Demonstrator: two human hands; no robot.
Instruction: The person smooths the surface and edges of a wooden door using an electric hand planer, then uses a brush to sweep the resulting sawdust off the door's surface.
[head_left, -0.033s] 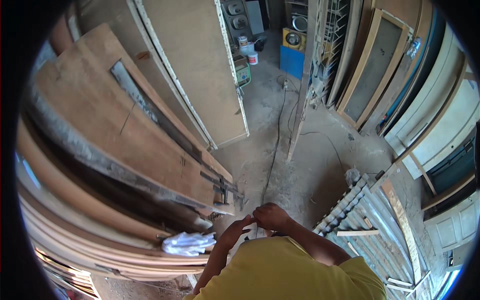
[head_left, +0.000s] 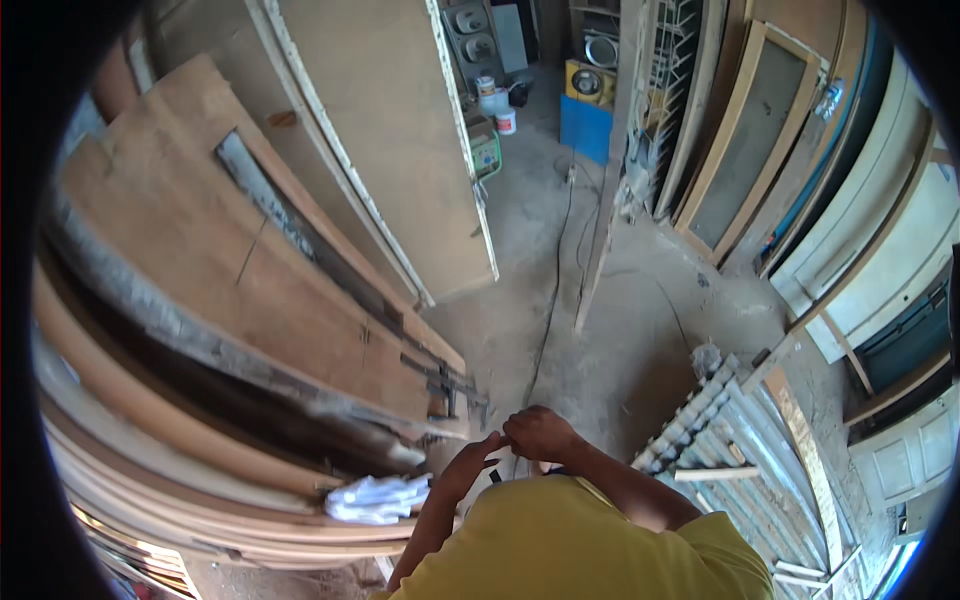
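Head view: right hand (head_left: 538,434) and left hand (head_left: 470,466) brought close together just below centre, above the yellow shirt (head_left: 570,545) — right fingers curled shut, left fingers partly bent, whatever small thing sits between them too hidden to tell. At eight o'clock of the hands, touching neither, a crumpled white cloth (head_left: 377,497) on the stacked wooden boards (head_left: 230,290); at three to four o'clock, a corrugated metal sheet (head_left: 720,440) on the floor. Far off at twelve o'clock, a small white bucket (head_left: 506,121) beside a blue box (head_left: 586,128) — contents not visible.
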